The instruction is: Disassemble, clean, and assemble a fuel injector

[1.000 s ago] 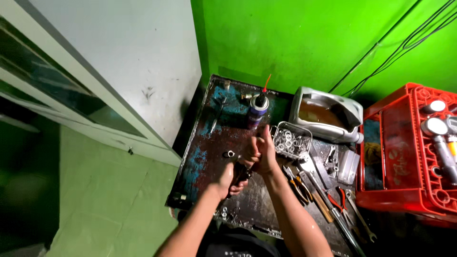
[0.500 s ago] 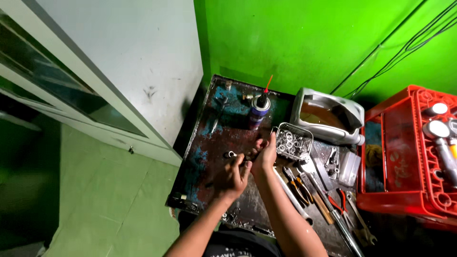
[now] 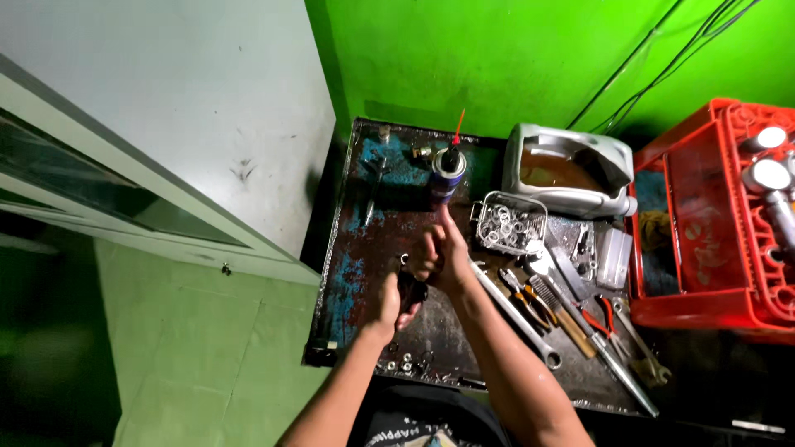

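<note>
Head view: a small dark part (image 3: 411, 290) was gripped by closed left hand (image 3: 391, 305); right hand (image 3: 443, 257), fingers curled, was seemingly working it; steady alignment was needed next.

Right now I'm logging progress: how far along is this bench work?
Tools are already laid out and small nuts lie loose. In hand: the left hand grips a small dark part and the right hand works above it. The washers sit untouched in their basket.

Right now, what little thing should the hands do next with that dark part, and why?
Probably steady it first. The left hand grips a small dark part from below, and the right hand is closed just above it, over the worn metal tray. What the right hand holds is hidden, so bringing them together slowly seems wisest.
</note>
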